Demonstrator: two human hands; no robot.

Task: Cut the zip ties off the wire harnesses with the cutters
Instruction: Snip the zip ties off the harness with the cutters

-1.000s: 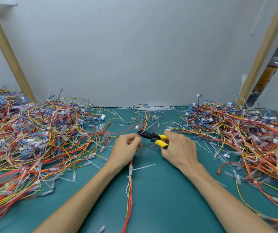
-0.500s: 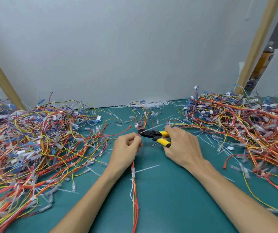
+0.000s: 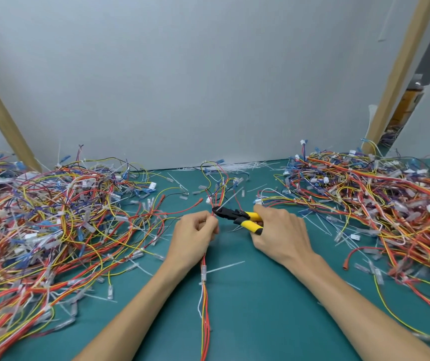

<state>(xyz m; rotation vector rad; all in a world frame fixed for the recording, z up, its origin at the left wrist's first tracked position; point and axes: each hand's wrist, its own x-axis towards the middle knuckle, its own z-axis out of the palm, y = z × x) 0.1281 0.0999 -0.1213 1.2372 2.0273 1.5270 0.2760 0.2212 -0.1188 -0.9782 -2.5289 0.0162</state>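
My left hand (image 3: 194, 237) grips a thin wire harness (image 3: 204, 295) of red, yellow and white wires that runs from the fist down toward me and fans out beyond it. My right hand (image 3: 280, 234) holds the yellow-handled cutters (image 3: 239, 217), their black jaws touching the wires just above my left fist. A white zip tie (image 3: 230, 198) sticks up from the bundle at the jaws. Another zip tie (image 3: 224, 267) juts sideways from the harness lower down.
Large tangled heaps of harnesses lie on the green mat (image 3: 260, 308) at the left (image 3: 52, 225) and right (image 3: 380, 204). Loose cut zip ties (image 3: 242, 166) are scattered at the back wall. Slanted wooden posts (image 3: 396, 74) stand at both sides.
The view has shifted a little. Both hands hold their positions at the harness, with the cutter jaws staying at the wires above my left fist.
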